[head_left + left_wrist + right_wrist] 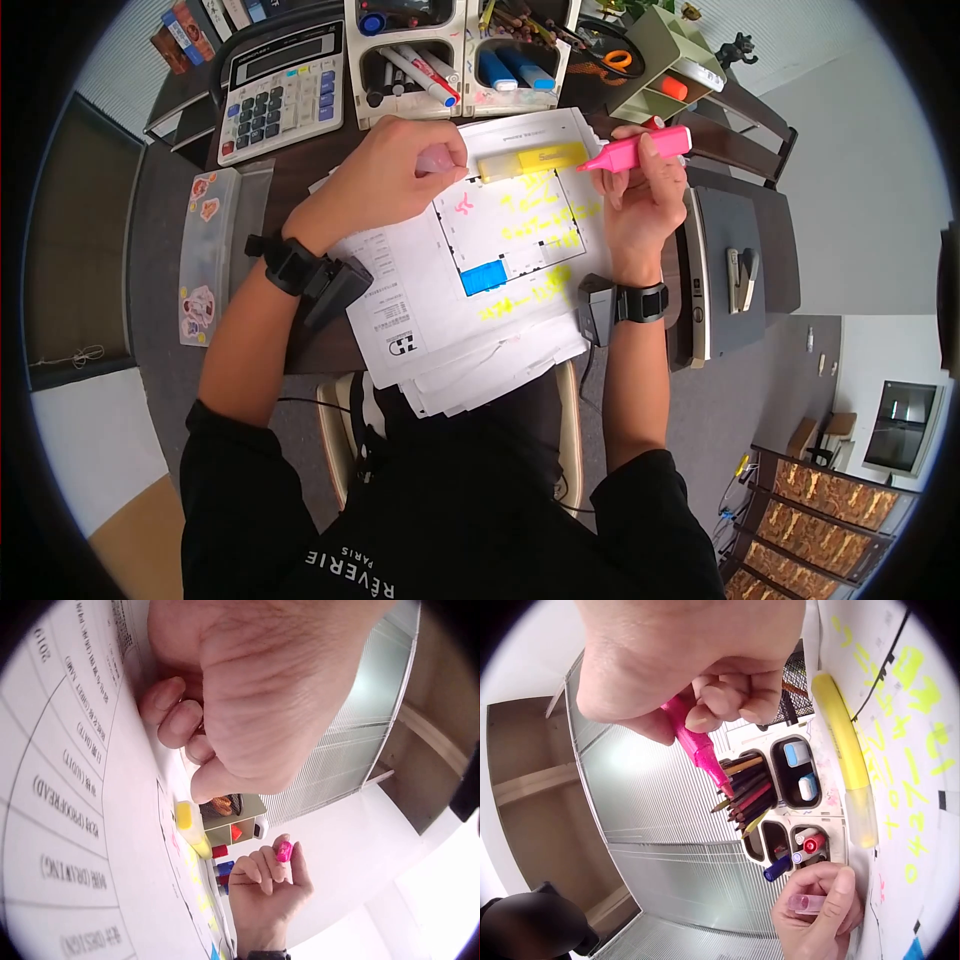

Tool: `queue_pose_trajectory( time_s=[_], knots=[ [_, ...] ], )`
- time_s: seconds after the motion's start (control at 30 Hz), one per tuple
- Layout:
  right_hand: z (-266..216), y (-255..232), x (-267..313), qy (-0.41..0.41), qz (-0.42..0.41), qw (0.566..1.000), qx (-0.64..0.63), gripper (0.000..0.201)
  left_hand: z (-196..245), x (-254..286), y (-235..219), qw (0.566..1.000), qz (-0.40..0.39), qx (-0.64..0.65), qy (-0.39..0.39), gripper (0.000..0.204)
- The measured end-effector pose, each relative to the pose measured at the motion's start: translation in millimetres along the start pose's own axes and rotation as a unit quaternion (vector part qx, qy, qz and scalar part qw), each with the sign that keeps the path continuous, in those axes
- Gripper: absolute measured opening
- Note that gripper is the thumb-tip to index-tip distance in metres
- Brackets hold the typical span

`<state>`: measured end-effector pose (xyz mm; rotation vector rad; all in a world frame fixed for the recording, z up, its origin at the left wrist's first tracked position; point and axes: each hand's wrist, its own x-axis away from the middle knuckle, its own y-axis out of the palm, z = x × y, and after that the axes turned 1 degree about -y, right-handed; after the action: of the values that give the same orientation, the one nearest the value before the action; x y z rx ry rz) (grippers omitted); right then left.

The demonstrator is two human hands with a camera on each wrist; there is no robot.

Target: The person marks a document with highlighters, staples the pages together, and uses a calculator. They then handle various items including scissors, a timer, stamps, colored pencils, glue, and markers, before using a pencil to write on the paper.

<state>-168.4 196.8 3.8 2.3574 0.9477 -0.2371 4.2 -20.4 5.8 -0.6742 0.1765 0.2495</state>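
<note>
My left hand (392, 170) curls its fingers round a translucent pink cap (435, 158), above the top left of the printed sheet (400, 270); the cap also shows in the right wrist view (807, 903). Between thumb and fingers, my right hand (640, 215) grips an uncapped pink highlighter (645, 148), its tip toward the left. A capped yellow highlighter (545, 159) lies on the sheet between the hands. The sheet bears a floor plan with yellow handwriting, a small pink mark (464, 203) and a blue filled rectangle (484, 277).
Behind the papers stand pen organizers (515, 100) with markers and pencils. A calculator (285, 95) and a clear stickered case (208, 255) are on the left. At the right are a green shelf holder (655, 60) and a stapler (742, 280) on a dark surface.
</note>
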Motion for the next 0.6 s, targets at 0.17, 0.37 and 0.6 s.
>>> queue_pose_trajectory(
  time_s=[0.17,0.37,0.6],
  knots=[
    [0.6,4.5,0.1,0.005,0.006,1.000,-0.004,0.031,-1.8,-0.8,-2.2,1.000,0.001,-0.014,0.013,0.011],
    [-0.6,4.0,1.0,0.011,0.030,0.999,0.030,0.032,-4.7,-0.6,-0.2,1.000,0.005,-0.012,0.027,0.011],
    [0.5,-3.5,2.8,-0.019,-0.019,1.000,-0.006,0.034,1.6,0.5,-1.0,1.000,-0.001,0.002,-0.005,0.011]
  ],
)
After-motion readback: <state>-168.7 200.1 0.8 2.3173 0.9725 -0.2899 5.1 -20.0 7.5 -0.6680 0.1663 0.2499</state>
